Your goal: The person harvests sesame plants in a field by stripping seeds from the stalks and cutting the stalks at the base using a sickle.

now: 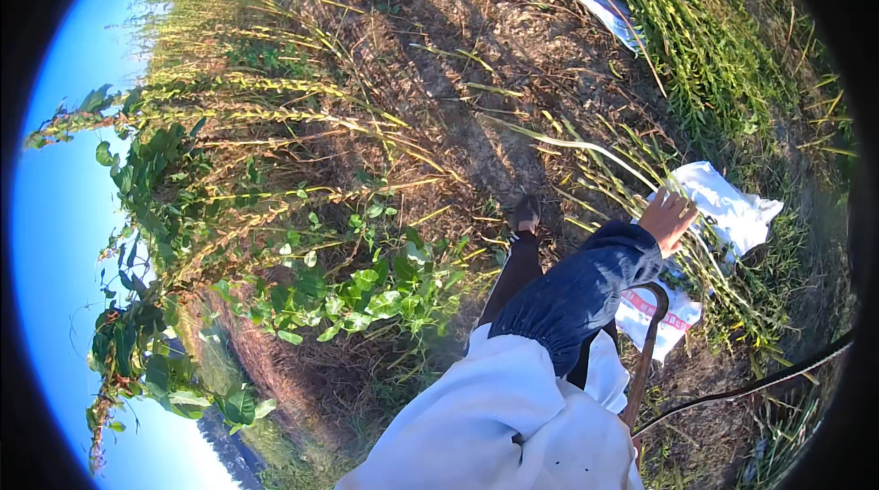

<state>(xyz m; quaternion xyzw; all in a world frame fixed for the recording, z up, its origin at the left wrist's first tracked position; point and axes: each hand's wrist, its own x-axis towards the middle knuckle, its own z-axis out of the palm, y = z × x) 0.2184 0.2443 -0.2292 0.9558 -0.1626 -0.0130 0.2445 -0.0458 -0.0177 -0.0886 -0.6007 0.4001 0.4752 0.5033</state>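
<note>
Reaching to the right, my left hand [668, 217] rests on a bunch of long yellow-green plant stalks [615, 149]. Its fingers curl over them, though the grip is partly hidden. A dark blue sleeve cover [572, 293] wraps the forearm below a white sleeve. Just beyond the fingers lies a crumpled white sack [728, 206], partly under the stalks. Below the wrist, a second white sack with red print [661, 314] lies on the ground. A curved brown wooden piece [648, 348] crosses in front of that sack. My right hand is out of view.
Standing stalks [197, 9] and a leafy vine [366, 293] fill the left side. Cut stalks [705, 59] are heaped at the upper right, over a pale sheet [595, 5]. My dark shoe [526, 213] stands on dry soil. A dark strap-like strip [760, 383] runs at lower right.
</note>
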